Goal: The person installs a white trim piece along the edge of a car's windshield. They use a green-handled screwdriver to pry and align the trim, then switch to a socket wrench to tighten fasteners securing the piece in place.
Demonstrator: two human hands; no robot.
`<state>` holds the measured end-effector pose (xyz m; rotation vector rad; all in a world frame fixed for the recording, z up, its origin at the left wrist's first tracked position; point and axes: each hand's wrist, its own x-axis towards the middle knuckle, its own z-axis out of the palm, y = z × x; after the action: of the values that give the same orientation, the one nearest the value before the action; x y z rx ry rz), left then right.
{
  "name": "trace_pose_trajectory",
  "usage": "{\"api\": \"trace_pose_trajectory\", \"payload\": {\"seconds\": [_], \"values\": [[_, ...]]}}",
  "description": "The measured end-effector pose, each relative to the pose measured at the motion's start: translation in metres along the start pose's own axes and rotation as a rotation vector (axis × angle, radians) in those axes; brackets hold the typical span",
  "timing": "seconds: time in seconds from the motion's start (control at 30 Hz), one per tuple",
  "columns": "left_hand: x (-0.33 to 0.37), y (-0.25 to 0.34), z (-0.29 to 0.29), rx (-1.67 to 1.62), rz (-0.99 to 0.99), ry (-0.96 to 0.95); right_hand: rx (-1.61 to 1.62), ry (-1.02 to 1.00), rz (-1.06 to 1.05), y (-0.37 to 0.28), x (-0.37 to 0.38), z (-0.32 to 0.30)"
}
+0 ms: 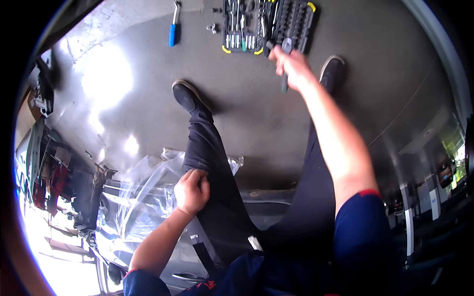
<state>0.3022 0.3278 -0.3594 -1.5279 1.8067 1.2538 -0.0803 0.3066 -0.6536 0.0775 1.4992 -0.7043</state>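
My right hand (292, 66) reaches forward and down, closed around a grey ratchet handle (285, 64) just below an open black socket set case (266, 24) on the concrete floor. Sockets and bits fill the case in rows. My left hand (191, 191) rests as a loose fist on my left thigh, touching the dark trouser leg, with nothing in it. Both my legs stretch forward, with dark shoes (186, 96) planted on the floor.
A blue-handled tool (173, 29) lies on the floor left of the case, with small loose metal parts (212, 27) beside it. Clear plastic sheeting (143, 197) covers a seat under my left leg. Cluttered shelves (44, 163) stand at far left.
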Motion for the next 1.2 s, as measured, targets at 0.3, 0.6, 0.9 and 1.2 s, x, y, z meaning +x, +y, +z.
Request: {"api": "trace_pose_trajectory", "payload": {"seconds": [0.3, 0.6, 0.9, 1.2], "values": [[0.030, 0.240, -0.083, -0.843, 0.253, 0.115, 0.521, -0.388, 0.054, -0.152, -0.334, 0.021], [-0.067, 0.406, -0.154, -1.769, 0.367, -0.335, 0.152, -0.365, -0.302, -0.304, -0.518, -0.025], [-0.177, 0.458, -0.192, -1.775, 0.562, -0.421, -0.870, -0.176, -0.897, -0.399, -0.680, -0.067], [-0.217, 0.419, -0.266, -1.381, 0.743, -0.441, -0.761, -0.242, -0.920, -0.396, -0.732, 0.012]]}}
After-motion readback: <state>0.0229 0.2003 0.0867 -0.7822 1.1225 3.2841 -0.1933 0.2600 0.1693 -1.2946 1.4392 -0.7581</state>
